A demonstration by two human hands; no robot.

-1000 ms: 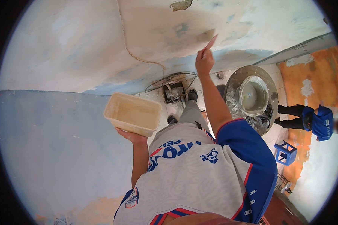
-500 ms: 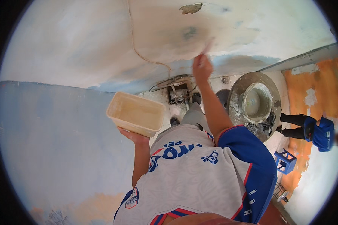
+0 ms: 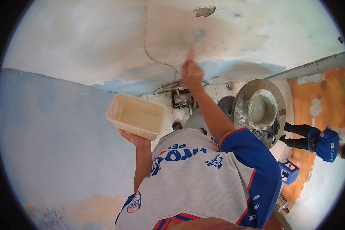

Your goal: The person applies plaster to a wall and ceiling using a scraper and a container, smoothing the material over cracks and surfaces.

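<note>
My left hand (image 3: 137, 139) holds up a cream rectangular plastic tub (image 3: 133, 129) from below, at the left of my body. The tub's mouth faces up, and pale smears coat its inside. My right hand (image 3: 192, 76) is raised in front of the stained wall (image 3: 168, 42), fingers curled. A slim reddish shape (image 3: 191, 51) sticks out of it toward the wall, smeared by motion. Whether it is a tool or a stretched finger cannot be made out, nor whether it touches the wall.
A large round tray (image 3: 241, 119) with a pale-coated basin (image 3: 250, 109) and dark plastic stands on the tiled floor. An open floor pit (image 3: 177, 100) with cables lies by my feet. At right are a blue stool (image 3: 289, 171) and a person in blue (image 3: 327, 145). A thin cable runs down the wall.
My right hand has moved left and slightly down along the wall. The tub in my left hand has stayed nearly in place. My view has shifted slightly.
</note>
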